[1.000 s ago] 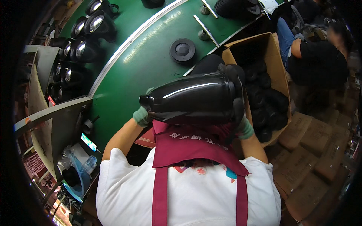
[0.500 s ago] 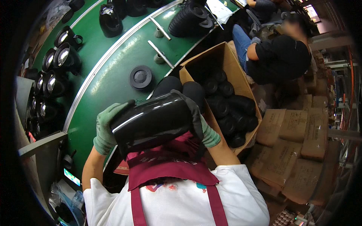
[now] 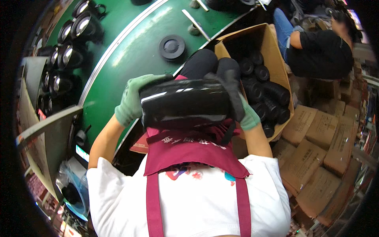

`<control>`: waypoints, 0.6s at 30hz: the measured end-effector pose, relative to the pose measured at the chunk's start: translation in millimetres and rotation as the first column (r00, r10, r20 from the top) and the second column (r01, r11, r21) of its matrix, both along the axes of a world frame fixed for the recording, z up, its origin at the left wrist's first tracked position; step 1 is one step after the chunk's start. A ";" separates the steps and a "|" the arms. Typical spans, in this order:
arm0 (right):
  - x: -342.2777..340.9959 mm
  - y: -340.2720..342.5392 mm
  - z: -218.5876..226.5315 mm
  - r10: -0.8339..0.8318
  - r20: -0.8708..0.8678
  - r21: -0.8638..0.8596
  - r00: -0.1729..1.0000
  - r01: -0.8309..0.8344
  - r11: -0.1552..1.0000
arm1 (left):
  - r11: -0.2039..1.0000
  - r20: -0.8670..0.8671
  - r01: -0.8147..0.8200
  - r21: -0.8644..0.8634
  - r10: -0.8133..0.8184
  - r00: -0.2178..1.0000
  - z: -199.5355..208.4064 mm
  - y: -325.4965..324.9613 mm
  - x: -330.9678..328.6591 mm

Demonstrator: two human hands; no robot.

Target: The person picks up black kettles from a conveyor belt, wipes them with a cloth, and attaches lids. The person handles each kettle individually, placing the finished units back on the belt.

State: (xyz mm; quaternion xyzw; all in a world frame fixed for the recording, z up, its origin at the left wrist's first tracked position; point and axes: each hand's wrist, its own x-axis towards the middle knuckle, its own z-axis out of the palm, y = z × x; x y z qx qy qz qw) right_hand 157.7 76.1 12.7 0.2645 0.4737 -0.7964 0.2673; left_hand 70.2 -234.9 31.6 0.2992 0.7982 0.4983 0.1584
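A glossy black tapered shell (image 3: 185, 103), like the body of a jug or kettle, lies on its side above my lap. My left hand (image 3: 134, 98), in a green glove with dark finger coating, is closed around its left end. At the right end, my right hand (image 3: 238, 102), gloved the same way, grips the shell with its dark-coated fingers. The shell's underside and my fingertips behind it are hidden. Beyond it, a round black disc-shaped part (image 3: 172, 47) lies flat on the green worktop (image 3: 114, 89).
An open cardboard box (image 3: 278, 51) of black cylindrical parts (image 3: 275, 93) stands right of my knees. Black jugs with shiny metal insides (image 3: 83, 25) line the left. Metal bars (image 3: 196, 24) rise from the worktop. Closed cartons (image 3: 304, 158) and a seated person (image 3: 323, 51) are at right.
The shell has turned from a slant to nearly level, with both hands still on it. The surroundings have shifted up and to the right in the picture as my head moved.
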 end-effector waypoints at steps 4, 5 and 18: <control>10.2 -20.0 7.0 0.282 -0.797 0.472 0.534 0.260 0.842 | 0.855 0.639 -0.409 0.321 0.124 0.760 -120.3 -38.2 33.5; 9.5 -23.0 2.3 0.269 -0.809 0.459 0.523 0.275 0.845 | 0.890 0.569 -0.368 0.269 0.162 0.806 -105.3 -29.2 30.5; 11.6 -20.3 -8.3 0.148 -0.778 0.356 0.611 0.234 0.905 | 0.906 0.528 -0.300 0.298 0.105 0.843 -80.1 -4.3 30.2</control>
